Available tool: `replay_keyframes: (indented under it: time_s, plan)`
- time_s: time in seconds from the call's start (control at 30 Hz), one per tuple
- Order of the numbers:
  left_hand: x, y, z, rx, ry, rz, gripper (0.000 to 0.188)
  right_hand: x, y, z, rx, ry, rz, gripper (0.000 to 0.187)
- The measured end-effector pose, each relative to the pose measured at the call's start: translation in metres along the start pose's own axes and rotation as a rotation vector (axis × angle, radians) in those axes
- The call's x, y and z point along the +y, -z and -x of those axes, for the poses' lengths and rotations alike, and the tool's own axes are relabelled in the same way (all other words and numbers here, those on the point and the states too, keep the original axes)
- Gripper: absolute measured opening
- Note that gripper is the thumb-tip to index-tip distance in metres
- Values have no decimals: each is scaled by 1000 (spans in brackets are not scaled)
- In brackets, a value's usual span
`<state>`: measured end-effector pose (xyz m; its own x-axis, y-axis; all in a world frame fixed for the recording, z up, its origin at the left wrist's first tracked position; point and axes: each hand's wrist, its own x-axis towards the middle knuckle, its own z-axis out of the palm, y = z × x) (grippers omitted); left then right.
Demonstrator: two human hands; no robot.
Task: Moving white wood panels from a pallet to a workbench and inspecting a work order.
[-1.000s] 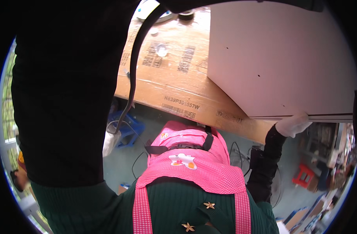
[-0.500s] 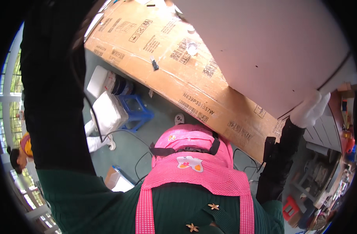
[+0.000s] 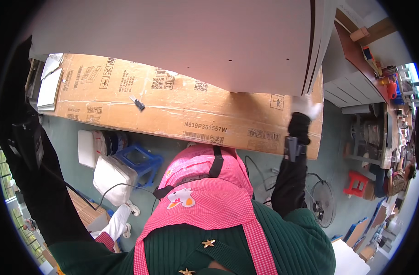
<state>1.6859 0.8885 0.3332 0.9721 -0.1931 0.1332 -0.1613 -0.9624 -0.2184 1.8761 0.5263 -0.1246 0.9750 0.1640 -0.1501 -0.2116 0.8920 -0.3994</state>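
Observation:
A large white panel (image 3: 195,41) with small dark holes and dark lines along its right end stands tilted over a cardboard-covered table (image 3: 163,119). My right hand (image 3: 306,107), in a white glove and blurred, grips the panel's lower right corner; its fingers are partly hidden. On the left, my black-sleeved arm reaches up to the panel's far left end, where the hand itself is out of sight. A small black cutter (image 3: 139,105) with a pale tip lies on the cardboard, apart from both hands.
White boards (image 3: 49,89) lie at the table's left end. A blue stool (image 3: 138,160) and white padded seat (image 3: 113,178) stand before it, near another person's legs (image 3: 115,227). To the right are a floor fan (image 3: 321,204), cables, a red stool (image 3: 356,183) and stacked panels (image 3: 351,85).
The panel has swung from the upper right to span the top of the view. My right hand has moved left and my left arm outward, as my body turned.

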Motion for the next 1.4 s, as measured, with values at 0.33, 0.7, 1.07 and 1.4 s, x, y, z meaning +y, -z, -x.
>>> replay_keyframes:
  time_s: [0.33, 0.7, 1.07, 1.4]
  plan:
    - [1, 21, 25, -66, 191, -101, 31, 144, -19, 10, -154, 468, 937, 67]
    - [109, 28, -19, -76, 855, -652, 24, 122, -137, 84, -542, 551, 1114, 67]
    - [232, 50, 22, 178, 1840, -1279, 20, 95, -192, 185, -939, 354, 1033, 67]
    - [490, 140, 379, 599, 1687, 512, 34, 52, -187, 301, -1292, 72, 971, 68]
